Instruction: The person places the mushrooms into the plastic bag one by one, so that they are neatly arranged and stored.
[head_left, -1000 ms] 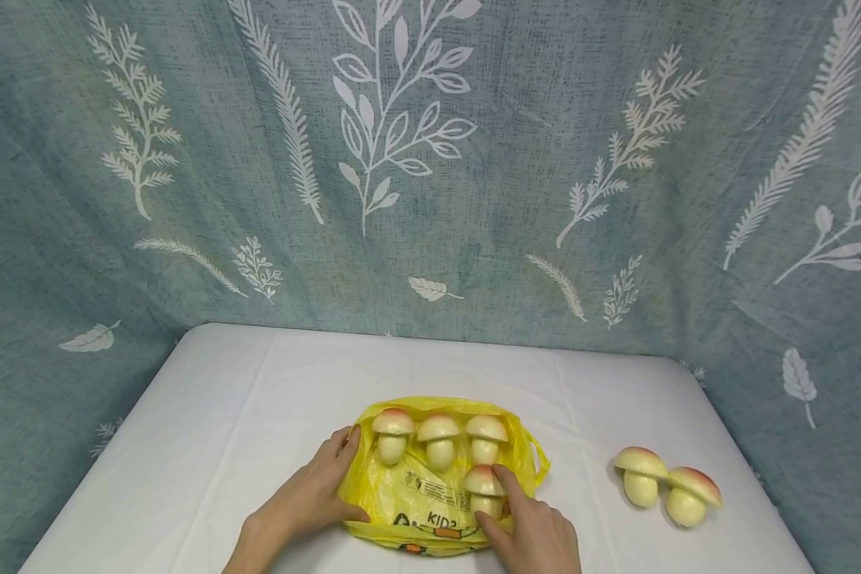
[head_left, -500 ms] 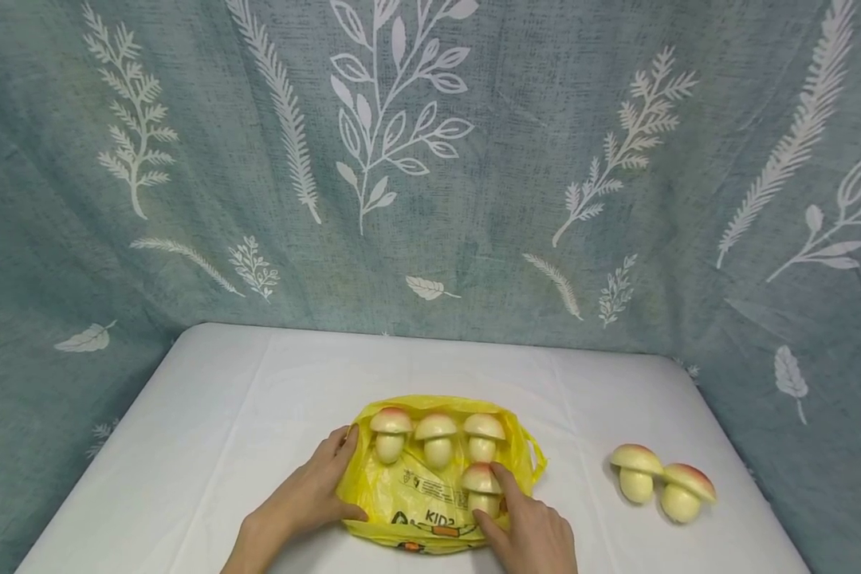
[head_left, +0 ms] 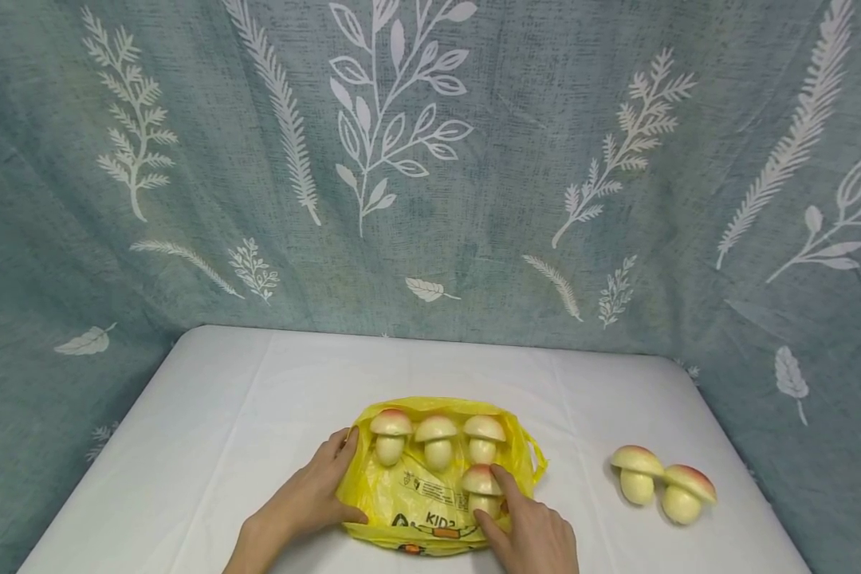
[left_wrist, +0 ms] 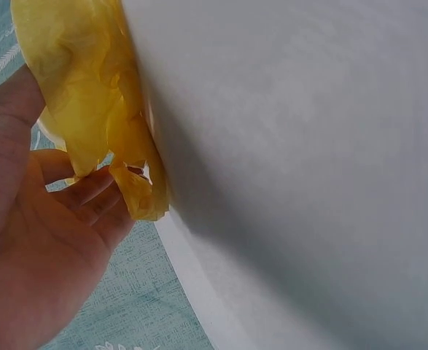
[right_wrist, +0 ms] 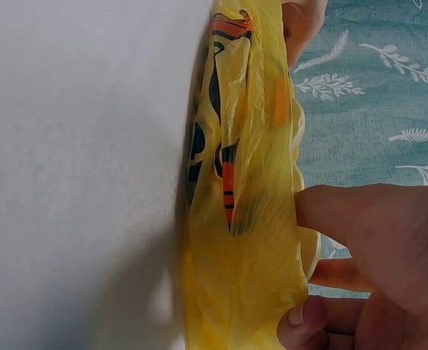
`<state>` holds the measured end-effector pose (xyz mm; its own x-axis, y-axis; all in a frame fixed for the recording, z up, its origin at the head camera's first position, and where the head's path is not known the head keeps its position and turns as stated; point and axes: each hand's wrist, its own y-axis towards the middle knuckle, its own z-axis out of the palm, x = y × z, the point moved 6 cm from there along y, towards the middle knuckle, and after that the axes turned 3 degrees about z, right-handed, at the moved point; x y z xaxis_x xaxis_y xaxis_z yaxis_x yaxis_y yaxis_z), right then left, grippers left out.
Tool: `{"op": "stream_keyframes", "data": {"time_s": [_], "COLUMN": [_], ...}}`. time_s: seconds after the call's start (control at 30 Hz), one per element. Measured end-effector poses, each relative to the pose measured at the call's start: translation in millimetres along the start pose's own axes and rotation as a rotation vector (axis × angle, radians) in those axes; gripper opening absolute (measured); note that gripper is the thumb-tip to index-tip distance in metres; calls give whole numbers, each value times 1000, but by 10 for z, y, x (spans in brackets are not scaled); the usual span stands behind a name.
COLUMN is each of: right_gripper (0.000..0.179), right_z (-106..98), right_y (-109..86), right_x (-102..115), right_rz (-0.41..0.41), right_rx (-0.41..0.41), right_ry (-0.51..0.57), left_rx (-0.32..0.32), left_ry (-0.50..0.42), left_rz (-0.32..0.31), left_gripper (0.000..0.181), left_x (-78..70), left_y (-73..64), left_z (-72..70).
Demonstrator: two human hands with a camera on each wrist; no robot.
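Note:
A yellow plastic bag lies open on the table in the head view, with dark print. Three toy mushrooms, pale with reddish caps, stand in a row along its far side; the middle mushroom is one of them. One more toy mushroom sits at the bag's near right, between the thumb and index finger of my right hand. My left hand holds the bag's left side, thumb at the near corner and fingers along the outer edge. In the left wrist view, crumpled yellow film lies between thumb and fingers.
Two more toy mushrooms, a left one and a right one, lie touching on the right of the white-covered table. A bag handle sticks out at the right. A leaf-patterned teal curtain hangs behind the table.
The whole scene has shifted slightly left in the head view. Both hands, the bag and the mushrooms keep their places relative to one another.

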<state>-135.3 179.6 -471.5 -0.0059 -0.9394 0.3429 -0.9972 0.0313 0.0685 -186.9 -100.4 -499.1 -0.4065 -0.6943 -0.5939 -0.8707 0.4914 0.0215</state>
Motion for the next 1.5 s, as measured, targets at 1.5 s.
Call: {"op": "stream_keyframes", "data": {"time_s": [1.5], "right_gripper": [48], "right_z": [-564], "right_y": [-79], "right_x": [-370], "right_rz": [-104], "right_rx": [-413], "right_ry": [212], "left_rx": [-4], "left_ry": [8], "left_rz": [-8], "left_gripper": [117], "left_x": [-10], "left_y": [2], "left_z": [-12]}}
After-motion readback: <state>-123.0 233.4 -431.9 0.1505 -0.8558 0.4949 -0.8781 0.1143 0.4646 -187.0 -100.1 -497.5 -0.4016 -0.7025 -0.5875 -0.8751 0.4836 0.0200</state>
